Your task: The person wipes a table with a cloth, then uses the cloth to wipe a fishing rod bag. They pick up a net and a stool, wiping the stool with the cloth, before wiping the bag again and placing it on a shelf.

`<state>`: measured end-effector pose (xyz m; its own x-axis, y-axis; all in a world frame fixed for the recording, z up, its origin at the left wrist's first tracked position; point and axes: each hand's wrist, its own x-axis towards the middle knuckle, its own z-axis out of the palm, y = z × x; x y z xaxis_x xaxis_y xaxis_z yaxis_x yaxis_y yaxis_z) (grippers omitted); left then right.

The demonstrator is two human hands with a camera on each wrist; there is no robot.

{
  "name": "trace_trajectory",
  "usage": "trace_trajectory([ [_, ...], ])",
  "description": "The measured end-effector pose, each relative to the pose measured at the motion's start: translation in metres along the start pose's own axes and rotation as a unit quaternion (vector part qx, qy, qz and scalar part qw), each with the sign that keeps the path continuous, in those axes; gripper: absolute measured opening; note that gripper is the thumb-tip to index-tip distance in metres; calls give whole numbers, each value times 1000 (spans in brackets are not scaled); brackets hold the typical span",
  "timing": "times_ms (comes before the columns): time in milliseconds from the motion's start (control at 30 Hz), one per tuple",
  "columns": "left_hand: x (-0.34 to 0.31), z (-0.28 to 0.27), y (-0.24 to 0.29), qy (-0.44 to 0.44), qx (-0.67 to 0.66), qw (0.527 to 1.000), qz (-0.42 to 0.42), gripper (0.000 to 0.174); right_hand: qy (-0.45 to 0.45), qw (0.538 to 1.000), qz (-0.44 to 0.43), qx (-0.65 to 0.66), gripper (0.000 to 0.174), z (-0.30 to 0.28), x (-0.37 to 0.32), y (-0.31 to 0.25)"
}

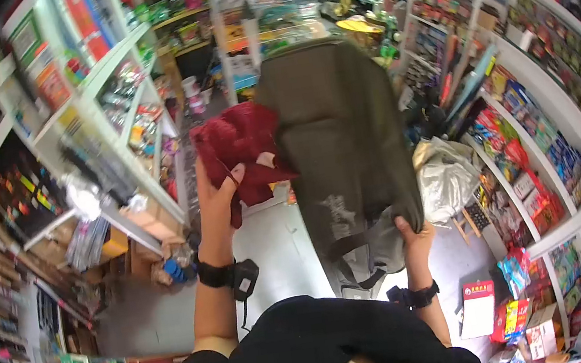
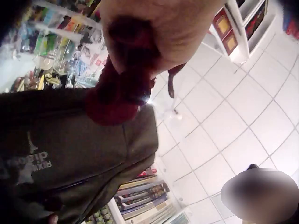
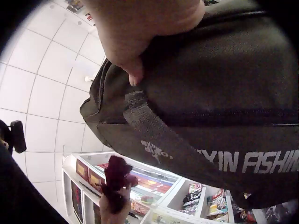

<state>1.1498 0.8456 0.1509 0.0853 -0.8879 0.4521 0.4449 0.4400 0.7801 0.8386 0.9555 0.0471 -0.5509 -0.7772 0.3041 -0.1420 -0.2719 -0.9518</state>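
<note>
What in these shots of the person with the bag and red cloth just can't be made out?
Head view: the inside of the bag, hidden by its own fabric.
Right wrist view: the bag's white lettering, cut off by the right edge.
Left wrist view: the fingertips of the left hand, buried in the red cloth and blurred.
Head view: shelf packets, too small to read.

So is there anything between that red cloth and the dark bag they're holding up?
Nothing visible. The left hand grips the red cloth right beside the upper edge of the dark bag; the right hand grips the bag lower down. Whether the bag is open there cannot be told.
</note>
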Motion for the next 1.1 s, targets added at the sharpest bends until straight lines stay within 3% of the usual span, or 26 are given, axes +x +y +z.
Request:
trace_trajectory([
  [67,41,45,-45,-48,11,999,-17,55,-21,1000,-5,21,22,-11,36,11],
  [133,84,52,-101,-115,-106,956,-249,51,-38,999,8,-5,17,-24,86,30],
  [167,103,53,-130,-102,-79,956,-264,48,-13,1000,9,-4,17,-28,111,42],
  [233,129,76,-173,-111,-22,964,-242,31,-28,999,35,19,14,-29,167,69],
  [300,182,78,-243,-149,-46,960,-234,33,-9,1000,21,17,13,-22,229,95],
  [367,221,115,-278,-123,-40,961,-244,34,-16,1000,14,1,14,-12,297,119],
  [433,269,136,-329,-61,-60,981,-176,33,-24,999,21,-6,16,-5,368,144],
  [500,324,155,-377,-57,-75,982,-165,28,-64,997,33,-32,24,6,444,153],
  [567,370,188,-407,-10,-145,975,-169,22,-68,996,39,-42,25,12,515,166],
  [600,383,230,-393,9,-119,974,-191,19,-68,994,23,-77,25,10,551,178],
  [700,433,275,-439,-26,-120,971,-206,18,-55,992,4,-118,34,1,632,218],
  [733,452,291,-461,-32,-114,971,-208,18,-36,982,2,-187,39,2,659,216],
  [800,491,319,-516,-84,0,992,-95,21,-12,968,5,-250,44,3,715,223],
  [933,574,356,-623,-10,-85,982,-167,24,-2,959,-150,-240,64,-6,831,269],
  [1000,608,411,-638,-48,45,992,-107,22,-2,962,-154,-226,64,-14,891,291],
  [1100,703,454,-703,14,-25,995,-91,30,-12,971,-163,-172,64,-21,999,312],
])
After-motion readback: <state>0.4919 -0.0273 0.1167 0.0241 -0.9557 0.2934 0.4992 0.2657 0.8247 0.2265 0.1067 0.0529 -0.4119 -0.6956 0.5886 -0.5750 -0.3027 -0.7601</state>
